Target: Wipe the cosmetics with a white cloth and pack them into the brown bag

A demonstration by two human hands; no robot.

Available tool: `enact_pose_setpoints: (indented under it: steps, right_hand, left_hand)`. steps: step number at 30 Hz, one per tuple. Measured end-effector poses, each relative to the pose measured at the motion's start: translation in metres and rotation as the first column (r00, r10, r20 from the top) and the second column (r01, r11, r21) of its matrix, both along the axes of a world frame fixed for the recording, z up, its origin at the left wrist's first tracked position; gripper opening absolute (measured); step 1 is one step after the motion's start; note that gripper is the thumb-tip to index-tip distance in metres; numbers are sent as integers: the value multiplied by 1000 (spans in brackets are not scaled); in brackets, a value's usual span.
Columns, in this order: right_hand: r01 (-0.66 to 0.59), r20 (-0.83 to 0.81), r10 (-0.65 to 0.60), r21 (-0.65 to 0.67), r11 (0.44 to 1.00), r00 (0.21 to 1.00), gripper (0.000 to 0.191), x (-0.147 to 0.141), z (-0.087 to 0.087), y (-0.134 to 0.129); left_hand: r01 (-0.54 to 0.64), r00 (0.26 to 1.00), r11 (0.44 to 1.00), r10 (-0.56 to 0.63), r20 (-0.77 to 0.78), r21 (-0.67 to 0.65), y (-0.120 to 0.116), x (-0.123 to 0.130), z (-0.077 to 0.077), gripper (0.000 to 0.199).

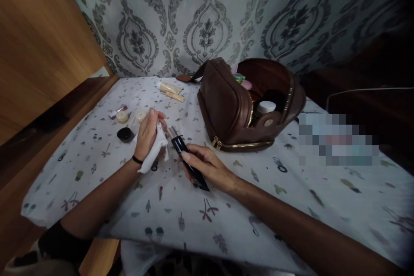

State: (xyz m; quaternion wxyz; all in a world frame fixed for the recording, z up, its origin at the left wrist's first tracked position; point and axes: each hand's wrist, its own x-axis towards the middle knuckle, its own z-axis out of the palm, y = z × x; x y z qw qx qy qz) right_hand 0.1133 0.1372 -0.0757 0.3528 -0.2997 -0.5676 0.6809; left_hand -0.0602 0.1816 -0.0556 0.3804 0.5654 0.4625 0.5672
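Observation:
My right hand (pixel 207 164) is wrapped round a black tube-shaped item (pixel 190 161) with a silvery end, which points up and left toward my other hand. A crumpled white cloth or tissue (pixel 153 153) lies against the palm of my left hand (pixel 149 133), its fingers bent round the upper end. The silvery end is close beside the cloth; whether they touch is not clear. Left of my left hand are a round black lidded jar (pixel 125 134) and a small cream-coloured jar (pixel 122 116). Another pale round item (pixel 141 116) sits just behind that hand.
An unzipped brown bag (pixel 226 108) with a white-lidded item (pixel 267 106) inside stands at the back right. A beige tube (pixel 171 88) lies near the wall. The patterned cloth (pixel 181 220) covers the table. At right is a blurred-out patch; a wooden cabinet stands left.

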Motion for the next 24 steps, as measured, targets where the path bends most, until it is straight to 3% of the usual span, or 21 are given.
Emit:
enact_pose_setpoints:
  steps: [2,5,7,9,12,15,20,24]
  right_hand:
    - [-24,59,23,8,1000,998,48,1,1,0]
    - [-52,127,48,32,998,991,48,3,3,1]
    - [-80,185,68,63,995,980,47,3,4,1]
    - [-87,235,52,139,987,971,45,3,4,0]
    - [-93,271,18,265,960,962,43,1,4,-2]
    - [-110,271,37,259,960,962,40,-1,3,-3]
    - [-129,237,71,236,963,969,43,0,1,-3]
    - [-186,207,136,247,951,969,44,3,3,-3]
  left_hand:
    - [88,996,996,-88,25,12,-5,4,2,49]
    - [242,951,968,-223,-213,67,-15,8,6,40]
    - [261,899,962,-212,-383,81,-19,8,9,32]
    - [231,895,971,-189,-404,58,-19,7,11,24]
    - [213,928,976,-216,-304,-44,-15,4,12,18]
    - [237,948,956,-266,-173,-171,-8,0,13,20]
    - [385,921,849,-376,97,-363,2,-12,16,32]
    - [523,849,776,-443,288,-351,2,-9,20,37]
